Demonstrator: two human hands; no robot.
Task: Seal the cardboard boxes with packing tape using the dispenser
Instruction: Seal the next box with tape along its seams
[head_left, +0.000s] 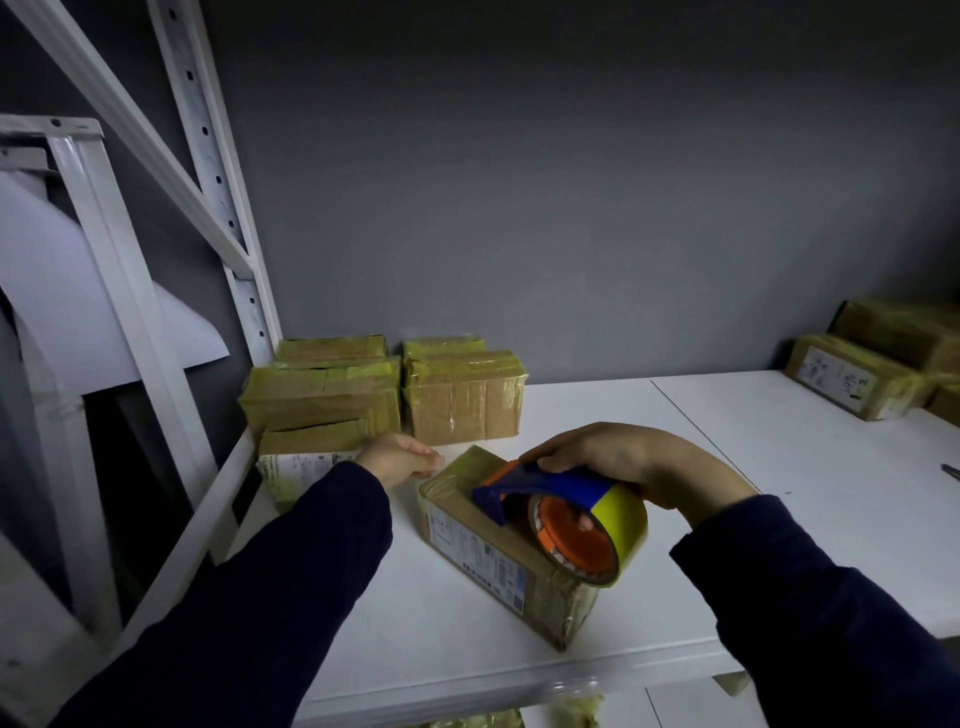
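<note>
A brown box (452, 506) lies on the white shelf (779, 519), near the front edge. It is wrapped in shiny tape and has a white label (483, 556) on its side. The dispenser (545, 486) sits on top of the box. It is blue and orange, with a yellow tape roll (623, 514) on it. Its blue front end touches the top of the box.

The right hand (618, 457) holds the dispenser from above. Its grip is tight round the handle, and one fingertip shows inside the orange middle of the roll. The left hand (397, 457) rests against the far left corner of the box. Its fingers are loose and hold nothing.

More taped boxes (462, 400) stand in stacks at the back by the grey wall (571, 208). A few more boxes (852, 374) lie far off at the right. A white rack post (218, 171) goes up on the left
</note>
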